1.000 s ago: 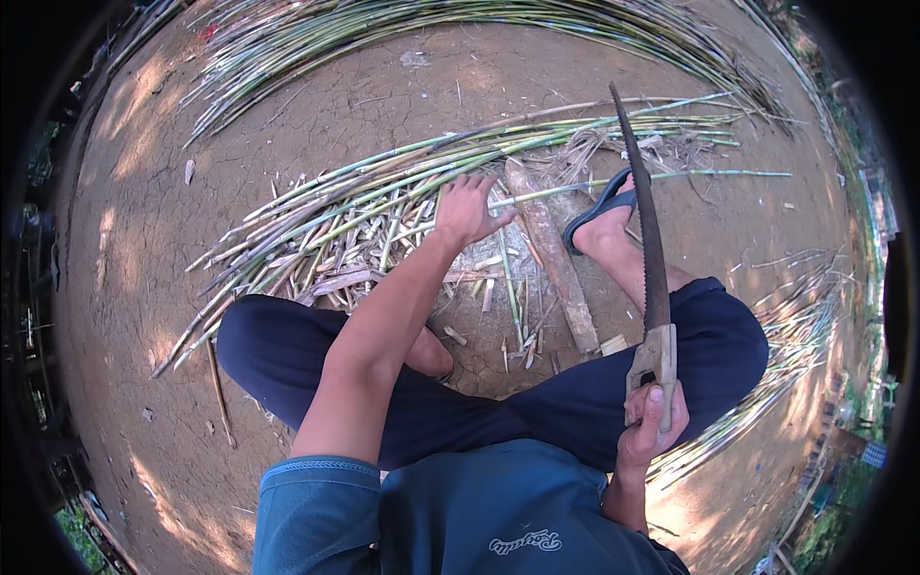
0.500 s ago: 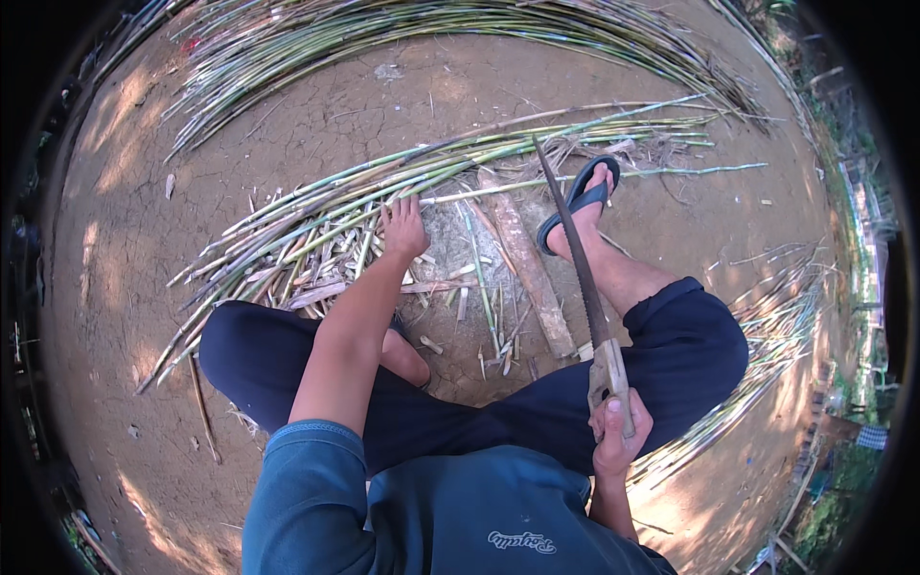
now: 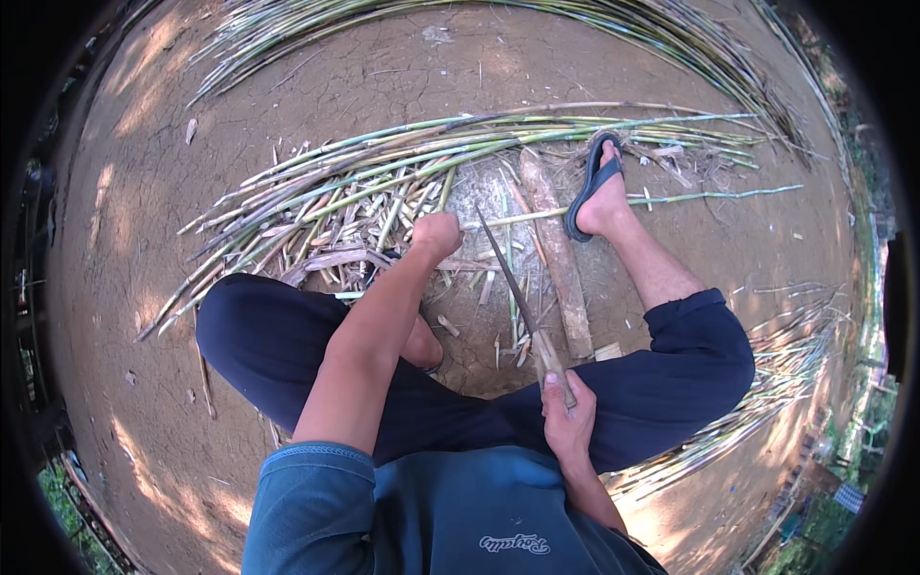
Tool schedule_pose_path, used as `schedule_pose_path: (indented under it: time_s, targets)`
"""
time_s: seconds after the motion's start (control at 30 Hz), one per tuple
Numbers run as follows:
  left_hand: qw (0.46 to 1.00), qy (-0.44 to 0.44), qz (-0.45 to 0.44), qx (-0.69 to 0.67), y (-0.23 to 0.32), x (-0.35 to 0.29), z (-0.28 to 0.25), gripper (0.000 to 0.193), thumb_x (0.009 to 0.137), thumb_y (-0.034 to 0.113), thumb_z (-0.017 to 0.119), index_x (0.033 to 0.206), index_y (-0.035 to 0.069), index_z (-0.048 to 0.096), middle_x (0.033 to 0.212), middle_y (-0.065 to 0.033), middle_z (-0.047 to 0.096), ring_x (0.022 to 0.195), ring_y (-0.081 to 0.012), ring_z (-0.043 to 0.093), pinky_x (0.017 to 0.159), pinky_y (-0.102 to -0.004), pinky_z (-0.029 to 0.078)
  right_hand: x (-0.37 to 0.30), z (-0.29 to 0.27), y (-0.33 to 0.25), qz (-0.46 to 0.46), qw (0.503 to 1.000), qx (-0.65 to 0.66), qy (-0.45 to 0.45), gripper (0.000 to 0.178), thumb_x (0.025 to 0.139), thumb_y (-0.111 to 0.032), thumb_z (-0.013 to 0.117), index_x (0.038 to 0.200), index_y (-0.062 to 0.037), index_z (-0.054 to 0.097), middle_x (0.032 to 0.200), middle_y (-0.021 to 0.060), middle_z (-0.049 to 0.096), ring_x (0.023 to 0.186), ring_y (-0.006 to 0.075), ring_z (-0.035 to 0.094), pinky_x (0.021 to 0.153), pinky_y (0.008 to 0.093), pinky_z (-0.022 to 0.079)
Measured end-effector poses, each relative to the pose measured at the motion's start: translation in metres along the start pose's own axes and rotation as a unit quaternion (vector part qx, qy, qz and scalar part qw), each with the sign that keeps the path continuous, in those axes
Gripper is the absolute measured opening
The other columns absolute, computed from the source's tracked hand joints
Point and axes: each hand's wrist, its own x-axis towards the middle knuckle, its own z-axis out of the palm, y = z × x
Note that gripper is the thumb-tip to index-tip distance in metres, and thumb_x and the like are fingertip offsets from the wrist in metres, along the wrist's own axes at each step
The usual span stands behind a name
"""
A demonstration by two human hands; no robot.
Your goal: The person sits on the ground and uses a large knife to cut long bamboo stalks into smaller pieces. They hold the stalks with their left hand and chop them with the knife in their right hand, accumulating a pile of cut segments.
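Note:
My left hand (image 3: 438,235) is closed around the near end of a thin green bamboo stalk (image 3: 714,196). That stalk runs to the right across a pale log (image 3: 558,259) and passes at my sandalled foot (image 3: 601,196). In my right hand (image 3: 569,412) is the wooden handle of a handsaw (image 3: 508,268), its long dark blade pointing away from me. The blade's tip overlaps the stalk just right of my left fist; whether they touch I cannot tell. Short cut pieces (image 3: 383,206) lie heaped left of my left hand.
Beyond my hands lies a bundle of long bamboo stalks (image 3: 383,149). A larger pile (image 3: 575,11) curves along the far side, and another stack (image 3: 795,355) sits by my right knee. The ground is cracked brown earth (image 3: 316,105).
My left hand has come off the bundle's edge, moved nearer and right, and closed on a stalk. The saw has swung left and lower, its tip now by that hand.

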Motion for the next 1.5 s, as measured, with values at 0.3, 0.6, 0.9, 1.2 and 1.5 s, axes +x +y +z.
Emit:
schedule_pose_path:
  time_s: [0.3, 0.6, 0.9, 1.2, 1.5]
  targets:
    - [1.0, -0.01, 0.015, 0.022, 0.032, 0.016, -0.005, 0.026, 0.084, 0.022, 0.057, 0.093, 0.003, 0.072, 0.099, -0.0182, 0.071, 0.094, -0.0326, 0.069, 0.083, -0.0404, 0.055, 0.033, -0.008, 0.002, -0.013, 1.0, -0.025, -0.013, 0.035, 0.096, -0.024, 0.057, 0.072, -0.0013, 0.047, 0.055, 0.0056, 0.045, 0.049, 0.0125, 0.042, 0.046, 0.0304, 0.035]
    - [0.997, -0.055, -0.026, 0.041, 0.044, 0.016, -0.021, 0.03, 0.085, 0.021, 0.051, 0.104, 0.006, 0.069, 0.107, -0.0161, 0.07, 0.101, -0.0298, 0.067, 0.086, -0.0382, 0.053, 0.034, -0.005, -0.005, 0.009, 0.999, -0.026, -0.024, 0.036, 0.094, -0.021, 0.06, 0.069, -0.0008, 0.043, 0.053, 0.0155, 0.041, 0.044, 0.0302, 0.043, 0.047, 0.0392, 0.035]
    - [0.999, -0.005, -0.029, 0.024, 0.041, 0.017, -0.007, 0.029, 0.085, 0.022, 0.051, 0.097, 0.004, 0.071, 0.098, -0.0182, 0.071, 0.092, -0.0321, 0.07, 0.079, -0.0403, 0.055, 0.026, -0.014, -0.013, 0.0, 0.997, -0.056, -0.049, 0.032, 0.092, -0.017, 0.062, 0.07, -0.0017, 0.044, 0.053, 0.0158, 0.043, 0.045, 0.0355, 0.048, 0.046, 0.0396, 0.035]
    - [1.0, 0.017, -0.005, 0.019, 0.041, 0.02, 0.0, 0.024, 0.082, 0.017, 0.054, 0.093, 0.002, 0.07, 0.094, -0.0207, 0.07, 0.088, -0.0342, 0.069, 0.079, -0.0412, 0.055, 0.028, -0.009, -0.021, 0.016, 0.998, -0.046, -0.042, 0.031, 0.092, -0.015, 0.062, 0.07, -0.0016, 0.044, 0.053, 0.0151, 0.043, 0.044, 0.0337, 0.047, 0.045, 0.0384, 0.035]
    - [0.998, -0.002, -0.041, 0.04, 0.05, 0.014, -0.014, 0.026, 0.086, 0.015, 0.049, 0.096, 0.004, 0.072, 0.097, -0.0169, 0.071, 0.09, -0.0304, 0.071, 0.074, -0.0398, 0.056, 0.032, -0.011, -0.021, 0.037, 0.998, -0.029, -0.048, 0.029, 0.093, -0.016, 0.062, 0.072, -0.0004, 0.048, 0.052, 0.012, 0.042, 0.044, 0.0209, 0.042, 0.045, 0.0345, 0.034]
